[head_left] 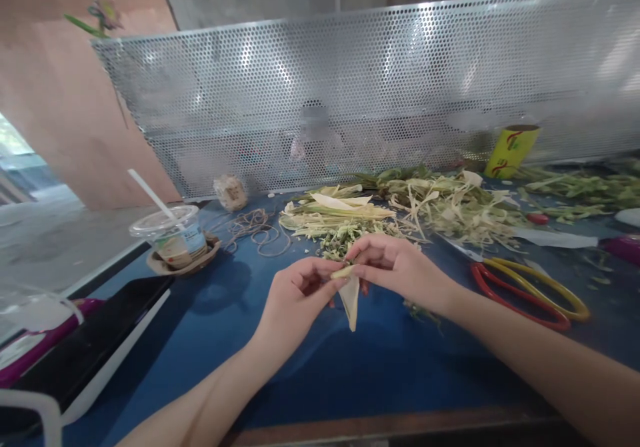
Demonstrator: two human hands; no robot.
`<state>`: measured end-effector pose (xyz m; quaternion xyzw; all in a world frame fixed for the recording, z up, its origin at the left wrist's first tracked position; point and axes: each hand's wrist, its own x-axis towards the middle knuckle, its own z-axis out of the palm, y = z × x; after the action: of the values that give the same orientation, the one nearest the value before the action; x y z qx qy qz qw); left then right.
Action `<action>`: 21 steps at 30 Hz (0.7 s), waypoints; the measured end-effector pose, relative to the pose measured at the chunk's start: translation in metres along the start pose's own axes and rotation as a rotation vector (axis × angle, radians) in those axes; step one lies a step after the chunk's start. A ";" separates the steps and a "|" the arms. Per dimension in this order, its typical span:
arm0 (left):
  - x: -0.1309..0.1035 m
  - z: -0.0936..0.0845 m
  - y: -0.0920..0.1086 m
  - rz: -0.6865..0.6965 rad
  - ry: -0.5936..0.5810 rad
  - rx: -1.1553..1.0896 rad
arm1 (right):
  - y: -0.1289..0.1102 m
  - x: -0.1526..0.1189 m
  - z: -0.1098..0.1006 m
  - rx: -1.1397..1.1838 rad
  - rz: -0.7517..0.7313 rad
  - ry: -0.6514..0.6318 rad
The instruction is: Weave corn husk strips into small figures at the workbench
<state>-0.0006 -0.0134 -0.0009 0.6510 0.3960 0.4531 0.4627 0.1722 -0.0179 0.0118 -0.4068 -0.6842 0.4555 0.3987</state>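
A pale piece of dried plant husk (351, 300), folded and narrowing to a point, hangs between my two hands above the blue tabletop (320, 374). My left hand (305, 294) pinches its upper left side between thumb and fingers. From the right, my right hand (387, 264) pinches the top of the same piece, its fingertips close to those of my left. Just beyond the hands lie small greenish plant bits (345, 237) and a bundle of pale yellow husk strips (335, 214).
On the left are a lidded cup with a straw (177, 244), tangled twine (257, 227) and a black tray (95, 347). To the right lie scissors with red and yellow handles (520, 297), shredded husks (450, 210) and a yellow roll (511, 152). A perforated metal screen (350, 87) stands behind.
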 end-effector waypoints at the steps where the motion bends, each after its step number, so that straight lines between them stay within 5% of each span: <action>1: 0.000 0.000 0.000 -0.006 -0.004 -0.008 | 0.001 0.000 0.001 -0.017 -0.002 0.013; 11: 0.002 -0.001 -0.003 -0.075 -0.119 -0.159 | -0.004 -0.002 -0.003 0.016 0.019 -0.035; 21: 0.001 0.000 0.000 -0.123 -0.109 -0.260 | -0.001 -0.003 0.003 0.008 -0.034 0.088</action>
<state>0.0001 -0.0120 -0.0011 0.5837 0.3473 0.4353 0.5909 0.1705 -0.0219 0.0118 -0.4130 -0.6709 0.4332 0.4377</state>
